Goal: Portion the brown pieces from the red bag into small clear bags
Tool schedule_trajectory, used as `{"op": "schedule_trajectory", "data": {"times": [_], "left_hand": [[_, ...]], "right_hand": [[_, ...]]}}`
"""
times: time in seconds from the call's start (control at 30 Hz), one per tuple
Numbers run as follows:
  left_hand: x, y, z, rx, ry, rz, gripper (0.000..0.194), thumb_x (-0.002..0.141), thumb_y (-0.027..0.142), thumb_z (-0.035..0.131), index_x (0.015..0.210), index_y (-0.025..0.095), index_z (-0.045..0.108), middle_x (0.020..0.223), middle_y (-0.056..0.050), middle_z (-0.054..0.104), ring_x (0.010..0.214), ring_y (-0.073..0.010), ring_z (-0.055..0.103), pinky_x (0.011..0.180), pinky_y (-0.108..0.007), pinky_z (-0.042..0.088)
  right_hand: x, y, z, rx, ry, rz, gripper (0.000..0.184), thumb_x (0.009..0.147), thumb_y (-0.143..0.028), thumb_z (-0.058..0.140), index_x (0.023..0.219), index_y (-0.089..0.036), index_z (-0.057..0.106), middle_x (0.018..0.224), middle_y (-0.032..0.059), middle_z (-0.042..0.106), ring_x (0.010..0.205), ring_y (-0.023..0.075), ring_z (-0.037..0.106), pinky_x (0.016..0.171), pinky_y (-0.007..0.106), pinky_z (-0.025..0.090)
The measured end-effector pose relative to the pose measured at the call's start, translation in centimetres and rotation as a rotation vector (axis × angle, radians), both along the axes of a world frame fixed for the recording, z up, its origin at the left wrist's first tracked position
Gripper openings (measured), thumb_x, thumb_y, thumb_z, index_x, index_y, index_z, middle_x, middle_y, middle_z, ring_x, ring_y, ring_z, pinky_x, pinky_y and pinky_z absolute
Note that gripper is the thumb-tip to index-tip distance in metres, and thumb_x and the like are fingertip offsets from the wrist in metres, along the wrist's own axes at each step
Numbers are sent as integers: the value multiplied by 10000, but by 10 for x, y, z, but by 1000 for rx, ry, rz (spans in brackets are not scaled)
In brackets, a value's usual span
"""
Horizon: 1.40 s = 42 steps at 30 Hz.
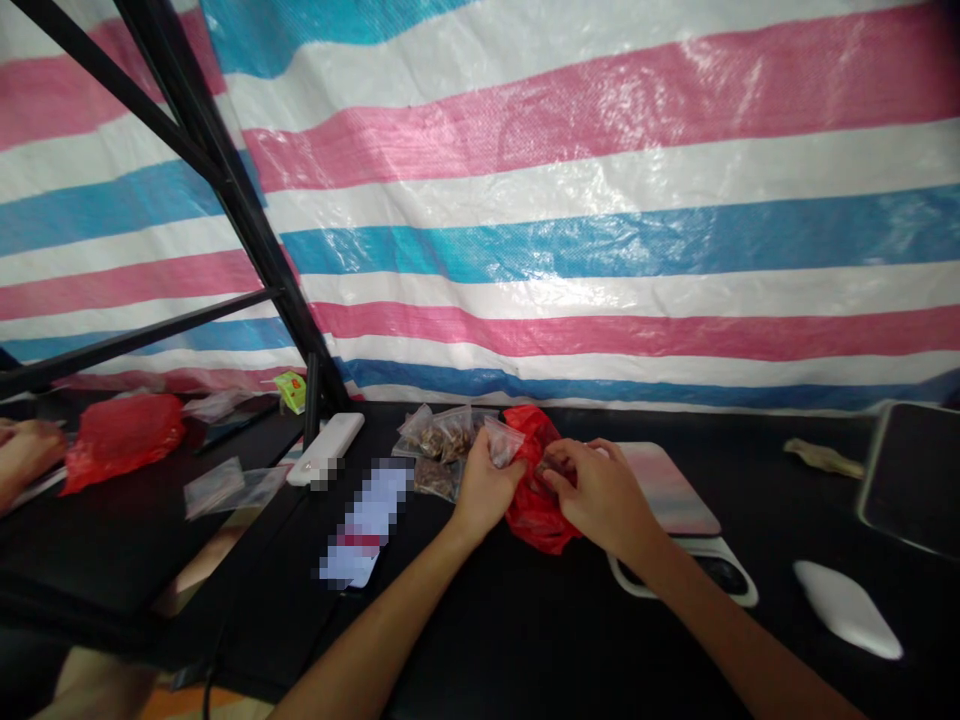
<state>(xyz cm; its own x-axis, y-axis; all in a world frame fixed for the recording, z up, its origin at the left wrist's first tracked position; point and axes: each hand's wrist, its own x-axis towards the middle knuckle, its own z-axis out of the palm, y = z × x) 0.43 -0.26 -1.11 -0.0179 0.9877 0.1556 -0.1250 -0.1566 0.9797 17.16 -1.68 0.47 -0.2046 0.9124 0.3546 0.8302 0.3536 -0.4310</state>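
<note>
Along the far desk edge, striped tarpaulin [600, 250] hangs; on the black desk [480, 640], left hand [486, 488] pinches a clear zip bag [502, 441], right hand [596, 490] fingers clenched on a red plastic bag [534, 510].

Two hands [484, 485]; one red plastic bag [534, 520]; four small zip bags [454, 435]; one pink mouse pad [667, 485].

A crumpled, glossy red plastic bag [534, 512] sits bunched up, its folds gathered at the top; a small clear zip bag [503, 442] stands tilted at its 11 o'clock edge, mostly see-through; more clear zip bags [439, 440], packed with brown pieces, lie heaped at 10 o'clock, just beside the red one.
</note>
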Motion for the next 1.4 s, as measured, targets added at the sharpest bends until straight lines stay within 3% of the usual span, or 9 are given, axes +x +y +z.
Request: {"op": "schedule_trajectory", "data": {"times": [0.2,0.33,0.43,0.53,0.67,0.77,0.9,1.13,1.4], "left_hand": [[-3,2,-2,79,77,-6,359,773,88,640,1111,190,573,1015,-30,701,886,-159,673,868,-315,539],[-7,-1,-4,248,464,208,263,809,155,681,1025,207,541,1031,-42,599,972,-196,612,936,-369,517],[-11,-5,0,352,681,295,317,805,190,713,1078,207,551,1130,-70,518,1104,-234,556,1041,-419,473],[-12,-7,4,418,794,281,303,821,204,711,1092,214,576,1128,-74,520,1128,-258,531,1050,-445,459],[-13,-6,5,476,939,156,156,862,237,684,999,219,613,1040,-72,590,1049,-274,544,976,-455,473],[-14,-5,1,490,967,71,190,878,275,683,1052,220,627,1058,-79,627,1045,-277,564,956,-447,476],[-15,-4,-5,491,908,85,459,894,331,699,1307,214,536,1230,-102,649,1133,-287,593,994,-458,463],[-16,-3,-6,509,873,29,449,941,381,676,1332,213,535,1255,-91,668,1127,-271,611,993,-444,459],[-18,-1,-7,485,843,-42,562,955,397,659,1459,234,473,1381,-109,625,1205,-297,586,1060,-490,436]], "right_hand": [[4,3,-4,58,34,-43,101,893,-243,596,965,-252,665,895,24,795,845,228,712,955,447,356],[9,6,-3,97,40,-91,161,910,-216,545,1041,-246,635,995,41,792,894,246,719,970,457,375],[13,8,-1,151,98,-107,235,938,-217,503,1161,-228,578,1114,79,775,972,268,716,1006,474,387],[13,6,3,184,189,-27,284,975,-232,476,1254,-230,529,1194,88,749,1044,272,697,1033,475,408],[9,-1,8,207,219,142,287,1017,-269,477,1296,-250,541,1305,79,692,1167,259,645,1034,432,462],[7,-2,7,216,219,249,289,1021,-231,469,1287,-257,577,1309,82,681,1207,247,635,1042,418,492],[10,2,3,299,221,333,324,1027,-176,442,1271,-274,631,1372,88,645,1293,244,593,1098,450,487],[16,7,0,401,104,309,381,1023,-191,491,1355,-299,645,1407,84,645,1255,266,622,1044,470,526],[16,5,7,466,158,314,354,1030,-153,495,1335,-280,621,1372,68,682,1261,237,630,1054,441,497]]}}
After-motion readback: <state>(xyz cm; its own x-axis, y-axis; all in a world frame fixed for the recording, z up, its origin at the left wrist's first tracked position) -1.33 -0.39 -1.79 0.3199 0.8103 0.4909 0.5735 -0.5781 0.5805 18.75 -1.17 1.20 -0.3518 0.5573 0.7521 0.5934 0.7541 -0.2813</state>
